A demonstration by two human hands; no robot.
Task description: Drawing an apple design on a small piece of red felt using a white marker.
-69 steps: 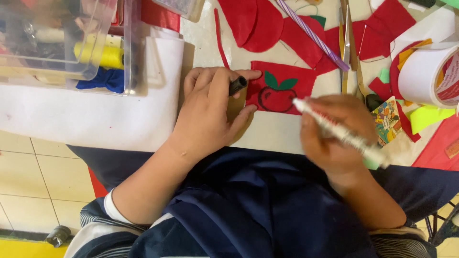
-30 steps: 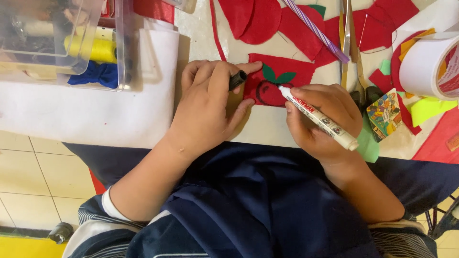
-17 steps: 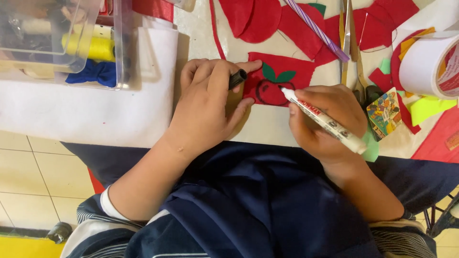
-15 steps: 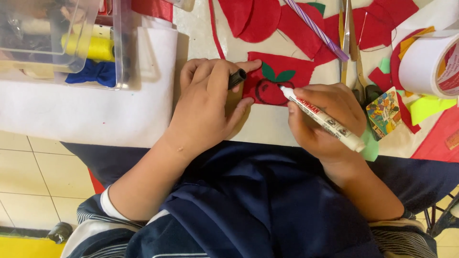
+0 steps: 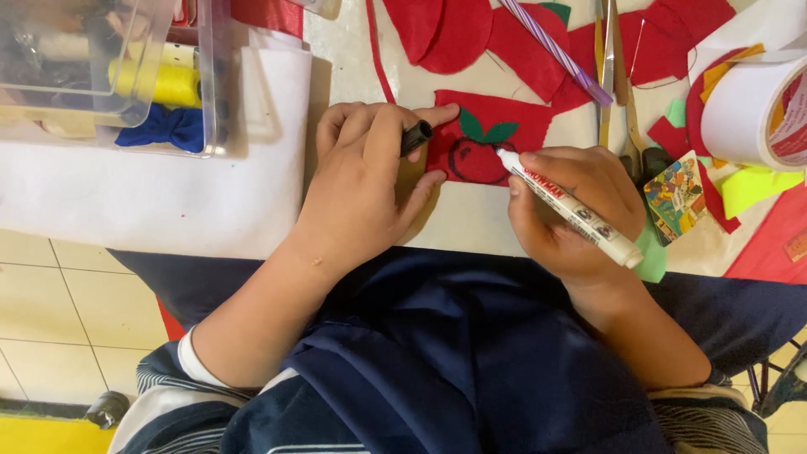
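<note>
Right hand [image 5: 572,210] grip clenched on white marker [image 5: 567,206], tip touching red felt apple piece [image 5: 483,147] mid-frame; left hand [image 5: 366,189] pins felt, grasping black cap [image 5: 415,137].

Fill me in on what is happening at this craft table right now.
A person is drawing with a white marker pen in the right hand, its tip on a red felt apple with green leaves. The left hand presses flat on the red felt piece's edge and pinches the black marker cap between its fingers. Red felt scraps, scissors and a white tape roll lie on the table beyond.
</note>
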